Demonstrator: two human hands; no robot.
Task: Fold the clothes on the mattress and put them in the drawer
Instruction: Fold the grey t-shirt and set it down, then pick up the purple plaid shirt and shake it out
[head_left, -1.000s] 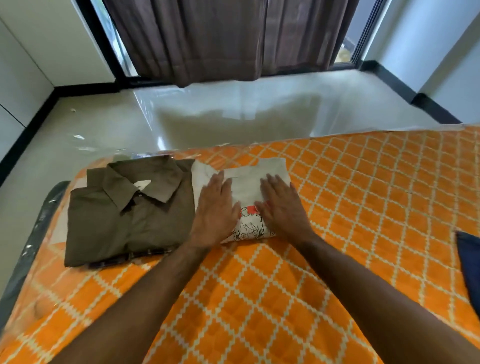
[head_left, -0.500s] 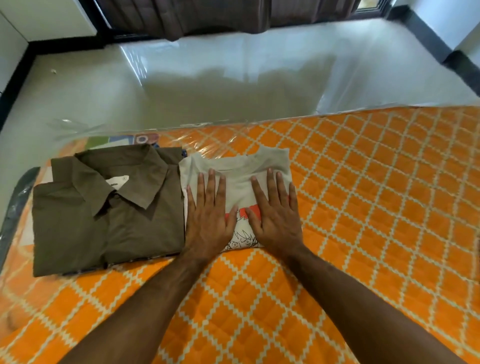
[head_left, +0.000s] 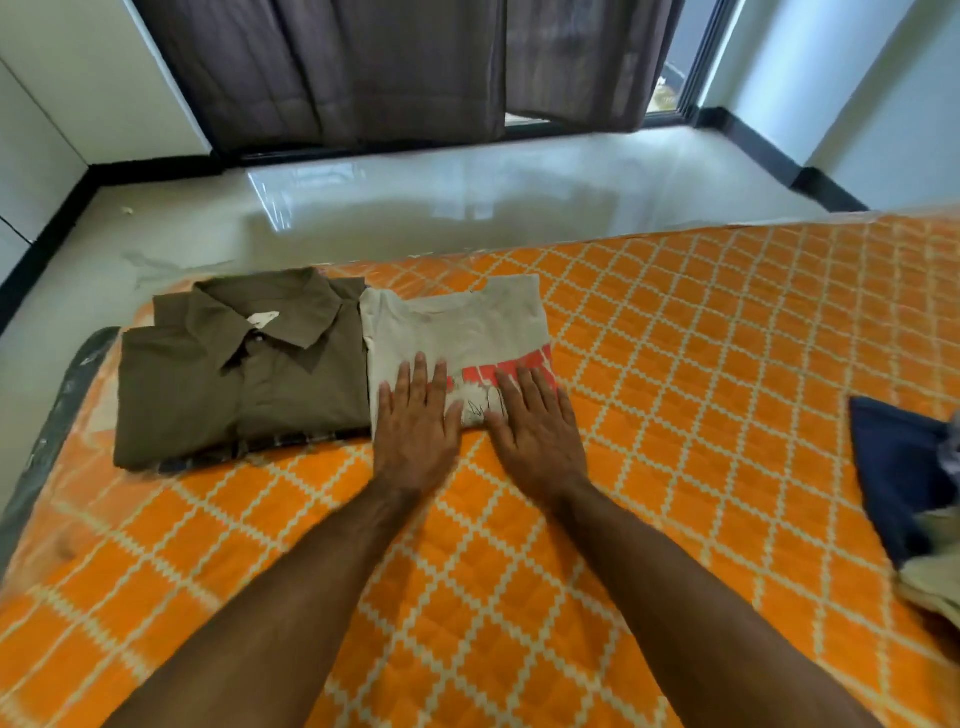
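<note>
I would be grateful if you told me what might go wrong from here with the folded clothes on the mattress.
1. The beige T-shirt lies edge to edge with the olive shirt; lifting it carelessly may drag that fold open.
2. The left hand and right hand press flat only on its near edge, so the far part may spring loose.
3. The olive shirt sits close to the corner of the mattress and may slide off if nudged.

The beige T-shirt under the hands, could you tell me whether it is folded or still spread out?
Folded: the beige T-shirt is a compact rectangle, sleeves tucked away, beside the olive shirt.
</note>
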